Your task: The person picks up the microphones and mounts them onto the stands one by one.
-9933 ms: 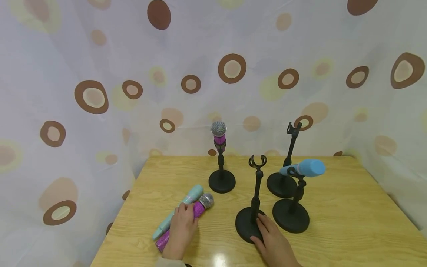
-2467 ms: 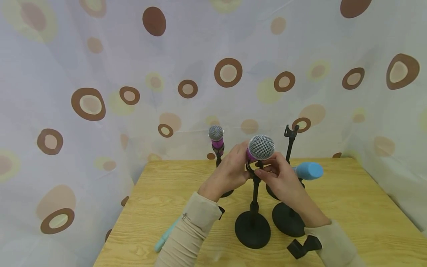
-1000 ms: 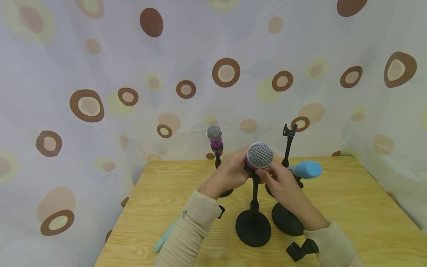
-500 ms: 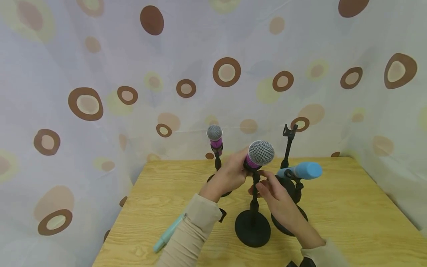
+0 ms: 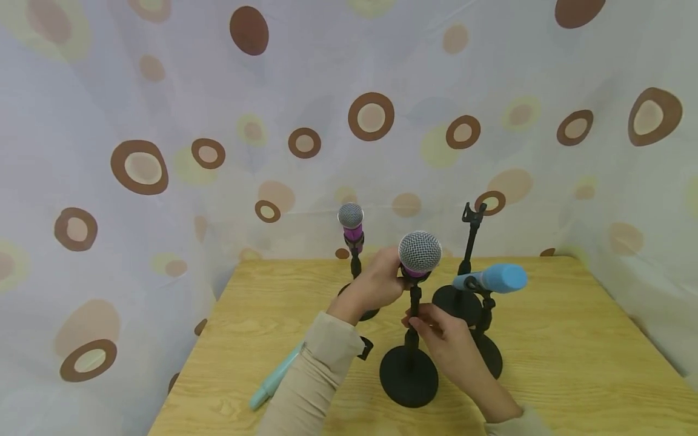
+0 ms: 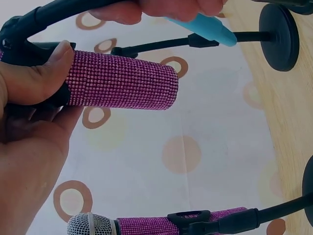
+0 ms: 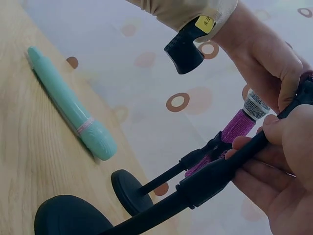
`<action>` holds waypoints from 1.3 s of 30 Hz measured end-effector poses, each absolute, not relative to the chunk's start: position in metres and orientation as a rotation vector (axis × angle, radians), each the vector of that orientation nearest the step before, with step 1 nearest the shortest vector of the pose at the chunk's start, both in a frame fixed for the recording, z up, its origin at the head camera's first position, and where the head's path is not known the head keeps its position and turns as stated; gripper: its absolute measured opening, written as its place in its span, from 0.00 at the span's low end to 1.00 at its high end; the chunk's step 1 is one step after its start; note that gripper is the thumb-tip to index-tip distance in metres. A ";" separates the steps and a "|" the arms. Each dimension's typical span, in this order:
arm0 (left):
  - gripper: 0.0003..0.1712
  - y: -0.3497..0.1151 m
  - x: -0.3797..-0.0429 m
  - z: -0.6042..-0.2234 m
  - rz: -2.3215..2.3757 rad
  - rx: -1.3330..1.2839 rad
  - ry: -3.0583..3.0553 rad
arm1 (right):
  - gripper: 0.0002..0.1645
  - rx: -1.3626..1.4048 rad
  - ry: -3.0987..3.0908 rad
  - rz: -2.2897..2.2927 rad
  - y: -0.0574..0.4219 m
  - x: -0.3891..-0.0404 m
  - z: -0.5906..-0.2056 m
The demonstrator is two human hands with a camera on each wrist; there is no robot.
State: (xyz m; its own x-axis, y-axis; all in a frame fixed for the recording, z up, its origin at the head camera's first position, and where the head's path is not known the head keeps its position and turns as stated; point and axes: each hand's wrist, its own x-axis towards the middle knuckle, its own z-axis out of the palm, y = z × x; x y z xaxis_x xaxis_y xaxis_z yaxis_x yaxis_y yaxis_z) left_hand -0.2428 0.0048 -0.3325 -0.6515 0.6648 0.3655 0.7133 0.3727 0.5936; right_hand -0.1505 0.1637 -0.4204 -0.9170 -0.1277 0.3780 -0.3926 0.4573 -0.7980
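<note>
A purple glittery microphone (image 5: 420, 251) with a silver mesh head sits in the clip atop the front black microphone stand (image 5: 409, 375). My left hand (image 5: 376, 284) grips the microphone at the clip; in the left wrist view its thumb lies across the black clip beside the glittery handle (image 6: 124, 81). Lower down, my right hand (image 5: 449, 342) pinches the stand's pole between thumb and fingers. The right wrist view shows that pole (image 7: 210, 181) slanting past the right fingers (image 7: 264, 176). The stand's round base rests on the table.
Behind stands another purple microphone (image 5: 351, 221) on its stand. To the right are a light-blue microphone (image 5: 501, 278) on a stand and a stand with a bare clip (image 5: 473, 215). A mint-green microphone (image 7: 73, 107) lies on the wooden table (image 5: 567, 363), left of the left sleeve.
Since the oldest frame, the purple microphone has gone from the table into the front stand's clip. Over the last second, my right hand has slid down from the clip to the pole.
</note>
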 end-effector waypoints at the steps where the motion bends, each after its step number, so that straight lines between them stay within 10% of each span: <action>1: 0.20 0.005 -0.242 -0.333 -1.157 -1.280 -2.547 | 0.08 0.441 -2.450 1.435 0.163 -0.150 -0.421; 39: 0.29 -0.012 -0.189 -0.409 -1.513 -1.013 -2.551 | 0.40 0.215 -2.960 1.125 0.159 -0.127 -0.534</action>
